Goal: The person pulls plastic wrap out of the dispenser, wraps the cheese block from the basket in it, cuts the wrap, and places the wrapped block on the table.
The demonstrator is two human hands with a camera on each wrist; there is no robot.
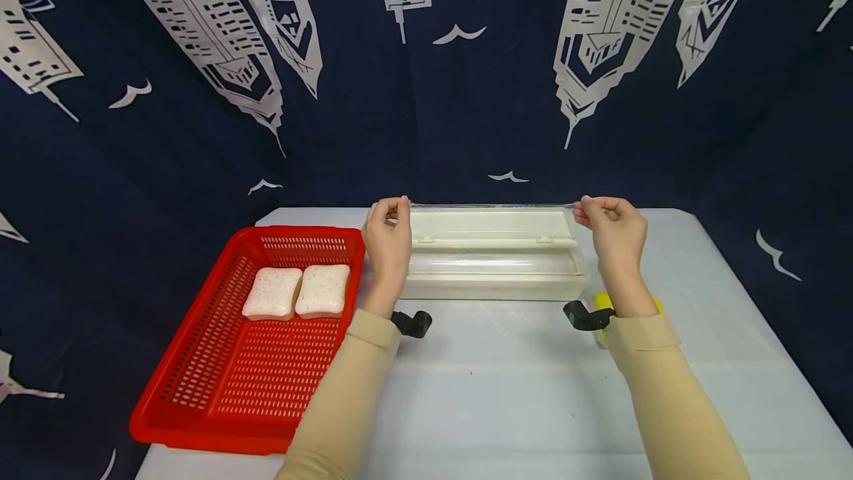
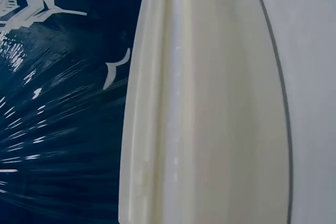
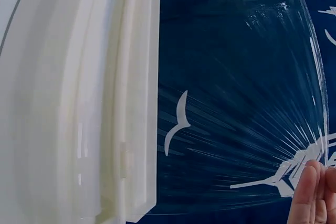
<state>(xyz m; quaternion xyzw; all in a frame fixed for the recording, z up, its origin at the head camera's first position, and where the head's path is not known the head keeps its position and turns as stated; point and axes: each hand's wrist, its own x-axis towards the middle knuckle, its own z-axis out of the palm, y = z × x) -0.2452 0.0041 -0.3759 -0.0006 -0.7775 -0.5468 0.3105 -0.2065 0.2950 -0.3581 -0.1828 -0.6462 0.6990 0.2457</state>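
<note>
A cream plastic wrap dispenser (image 1: pixel 493 289) stands at the back of the table with its lid (image 1: pixel 486 224) raised. A clear roll (image 1: pixel 493 264) lies inside. Plastic wrap (image 3: pixel 236 77) stretches out as a thin sheet, creased towards its corners; in the head view only its edge shows above the lid. My left hand (image 1: pixel 389 243) pinches one corner of the wrap at the dispenser's left end. At the other end, the opposite corner is pinched between thumb and fingers of my right hand (image 1: pixel 616 235). The left hand is out of sight in the left wrist view.
Left of the dispenser, a red basket (image 1: pixel 249 435) holds two white, speckled, bread-shaped slices (image 1: pixel 272 293). A yellow object (image 1: pixel 603 301) is partly hidden behind my right wrist. Dark blue patterned cloth (image 1: pixel 413 110) hangs behind the white table (image 1: pixel 493 406).
</note>
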